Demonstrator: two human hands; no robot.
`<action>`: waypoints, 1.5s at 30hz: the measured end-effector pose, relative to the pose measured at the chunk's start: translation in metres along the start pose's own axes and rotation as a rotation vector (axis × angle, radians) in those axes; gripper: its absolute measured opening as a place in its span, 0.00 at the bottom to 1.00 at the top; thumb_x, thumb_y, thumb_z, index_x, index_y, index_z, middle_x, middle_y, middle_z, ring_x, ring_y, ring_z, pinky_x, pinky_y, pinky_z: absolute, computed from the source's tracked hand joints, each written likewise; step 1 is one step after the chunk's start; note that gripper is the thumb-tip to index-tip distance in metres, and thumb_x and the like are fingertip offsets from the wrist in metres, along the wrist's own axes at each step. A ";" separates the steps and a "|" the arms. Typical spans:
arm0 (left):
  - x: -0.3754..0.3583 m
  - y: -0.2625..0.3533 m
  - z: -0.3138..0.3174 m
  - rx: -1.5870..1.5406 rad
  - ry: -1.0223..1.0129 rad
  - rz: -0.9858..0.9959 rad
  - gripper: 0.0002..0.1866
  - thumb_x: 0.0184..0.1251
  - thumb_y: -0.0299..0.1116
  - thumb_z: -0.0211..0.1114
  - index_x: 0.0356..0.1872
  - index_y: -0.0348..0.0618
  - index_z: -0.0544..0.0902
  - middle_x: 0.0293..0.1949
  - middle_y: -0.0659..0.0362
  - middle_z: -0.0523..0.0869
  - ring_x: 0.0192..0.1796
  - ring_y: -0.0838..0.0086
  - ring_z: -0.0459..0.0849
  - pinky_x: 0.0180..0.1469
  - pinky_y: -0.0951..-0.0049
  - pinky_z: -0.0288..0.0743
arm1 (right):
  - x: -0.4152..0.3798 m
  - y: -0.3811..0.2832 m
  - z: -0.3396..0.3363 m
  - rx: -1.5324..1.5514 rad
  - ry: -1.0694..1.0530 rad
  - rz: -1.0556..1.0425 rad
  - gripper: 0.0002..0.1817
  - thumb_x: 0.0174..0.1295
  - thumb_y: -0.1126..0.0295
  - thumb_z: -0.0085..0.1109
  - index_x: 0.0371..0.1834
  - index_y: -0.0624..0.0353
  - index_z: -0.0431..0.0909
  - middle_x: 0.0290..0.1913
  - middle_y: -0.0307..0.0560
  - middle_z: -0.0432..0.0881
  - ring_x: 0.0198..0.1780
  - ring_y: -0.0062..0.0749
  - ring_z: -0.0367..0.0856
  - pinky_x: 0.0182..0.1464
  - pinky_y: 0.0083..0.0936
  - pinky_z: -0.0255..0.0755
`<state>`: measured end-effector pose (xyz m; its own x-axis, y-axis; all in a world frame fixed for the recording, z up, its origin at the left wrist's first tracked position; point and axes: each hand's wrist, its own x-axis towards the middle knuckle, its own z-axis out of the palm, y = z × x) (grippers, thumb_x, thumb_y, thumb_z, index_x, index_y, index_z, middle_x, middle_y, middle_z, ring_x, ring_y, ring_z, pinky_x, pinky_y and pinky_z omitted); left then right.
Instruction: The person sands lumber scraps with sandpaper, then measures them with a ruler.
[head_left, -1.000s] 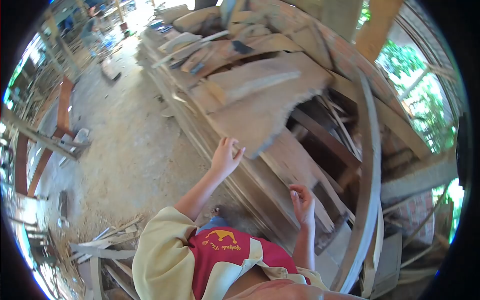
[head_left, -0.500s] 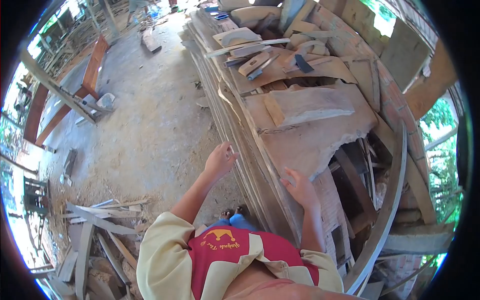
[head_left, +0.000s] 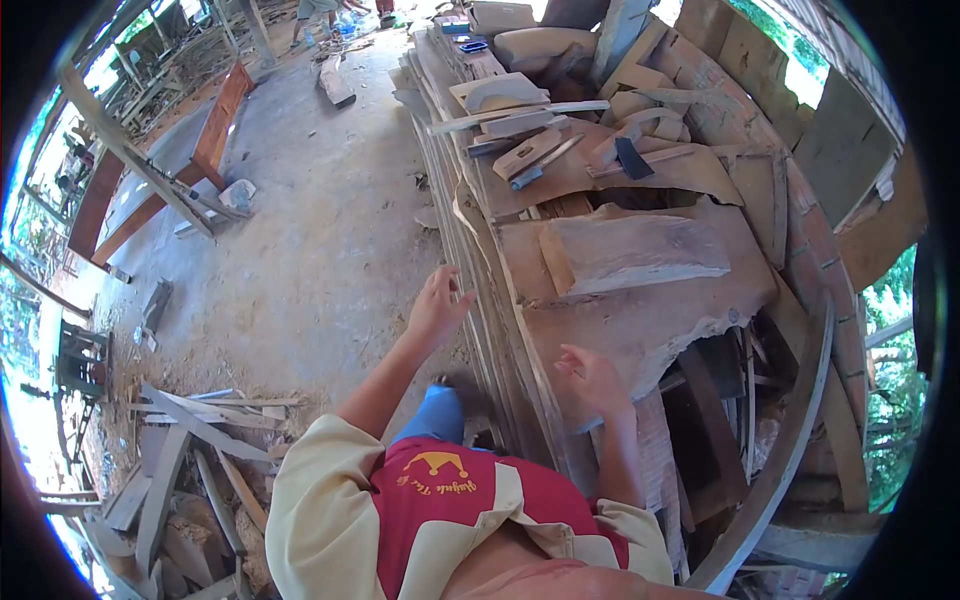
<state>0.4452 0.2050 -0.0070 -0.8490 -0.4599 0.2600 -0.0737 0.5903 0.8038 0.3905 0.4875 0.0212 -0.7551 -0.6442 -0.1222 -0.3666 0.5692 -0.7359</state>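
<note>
My left hand [head_left: 440, 305] is in the air beside the long edge of the stacked boards [head_left: 470, 225], fingers apart and holding nothing. Above the near end of a wide wooden slab [head_left: 560, 340], my right hand [head_left: 592, 380] hangs with its fingers loosely spread, also holding nothing. On that slab lies a thick, rough-cut wood block [head_left: 650, 255]. Farther up the stack are a hatchet [head_left: 632, 160] with a dark head, a blue-handled tool [head_left: 527, 178] and a wooden block with a slot [head_left: 525, 153].
Scrap wood is heaped on the floor [head_left: 180, 490] at lower left. Reddish-brown planks [head_left: 222, 125] form a frame by a leaning post. A curved timber [head_left: 790, 460] and a brick wall [head_left: 790, 170] border the stack at right. Another person's legs [head_left: 318, 10] show at the far top.
The board stack sits farther right and slightly lower in view. One blue-trousered leg now reaches farther forward. Both hands stay empty in nearly the same pose.
</note>
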 end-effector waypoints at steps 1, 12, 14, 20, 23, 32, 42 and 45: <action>0.010 0.000 0.003 0.002 -0.054 -0.028 0.16 0.53 0.37 0.64 0.32 0.40 0.66 0.26 0.54 0.72 0.30 0.63 0.73 0.34 0.66 0.68 | 0.008 0.004 -0.002 0.000 0.022 0.010 0.21 0.56 0.61 0.56 0.49 0.64 0.73 0.38 0.53 0.80 0.41 0.40 0.79 0.44 0.30 0.71; 0.207 -0.063 0.041 -0.041 -0.178 0.136 0.19 0.54 0.35 0.63 0.44 0.39 0.68 0.33 0.52 0.72 0.36 0.63 0.74 0.39 0.68 0.70 | 0.154 -0.019 -0.030 0.319 0.071 0.216 0.19 0.58 0.65 0.56 0.49 0.67 0.72 0.32 0.50 0.80 0.31 0.28 0.79 0.33 0.24 0.73; 0.249 -0.068 0.037 -0.038 -0.159 0.175 0.20 0.54 0.35 0.63 0.45 0.38 0.68 0.35 0.52 0.73 0.38 0.61 0.75 0.40 0.67 0.70 | 0.176 -0.033 -0.044 0.420 0.001 0.386 0.20 0.59 0.65 0.55 0.50 0.67 0.71 0.31 0.51 0.80 0.28 0.27 0.79 0.30 0.24 0.72; 0.356 -0.086 0.043 0.062 -0.122 0.313 0.24 0.52 0.34 0.64 0.50 0.38 0.68 0.42 0.48 0.73 0.46 0.55 0.74 0.47 0.65 0.69 | 0.217 -0.044 -0.063 0.298 -0.050 0.562 0.23 0.58 0.59 0.55 0.49 0.66 0.72 0.28 0.53 0.79 0.27 0.29 0.79 0.28 0.25 0.70; 0.391 -0.083 0.049 0.146 -0.075 0.384 0.26 0.51 0.36 0.65 0.51 0.37 0.68 0.47 0.47 0.72 0.50 0.54 0.71 0.51 0.63 0.66 | 0.251 -0.046 -0.076 0.121 0.188 0.548 0.24 0.57 0.56 0.55 0.47 0.67 0.73 0.30 0.55 0.80 0.30 0.35 0.79 0.33 0.28 0.70; 0.420 -0.090 0.080 0.347 -0.363 0.327 0.33 0.53 0.45 0.62 0.59 0.42 0.63 0.58 0.46 0.66 0.63 0.53 0.60 0.61 0.47 0.52 | 0.370 0.005 -0.123 -0.185 0.412 0.515 0.21 0.55 0.54 0.55 0.41 0.62 0.76 0.34 0.56 0.80 0.38 0.47 0.78 0.40 0.32 0.70; 0.401 -0.091 0.085 0.312 -0.461 0.327 0.31 0.55 0.47 0.61 0.58 0.43 0.66 0.61 0.48 0.64 0.66 0.52 0.55 0.62 0.42 0.47 | 0.489 0.098 -0.154 -0.406 0.729 0.907 0.26 0.55 0.51 0.54 0.47 0.61 0.74 0.61 0.56 0.62 0.61 0.46 0.62 0.56 0.37 0.65; 0.392 -0.091 0.073 0.304 -0.401 0.341 0.30 0.55 0.46 0.61 0.57 0.43 0.67 0.60 0.49 0.64 0.66 0.53 0.55 0.62 0.43 0.48 | 0.497 0.116 -0.153 -0.519 0.673 0.876 0.22 0.59 0.54 0.47 0.46 0.61 0.75 0.59 0.55 0.66 0.60 0.45 0.65 0.55 0.41 0.64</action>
<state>0.0807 0.0190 -0.0168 -0.9777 0.0391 0.2064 0.1410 0.8504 0.5069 -0.1105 0.3112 -0.0233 -0.9300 0.3655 0.0392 0.3504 0.9137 -0.2060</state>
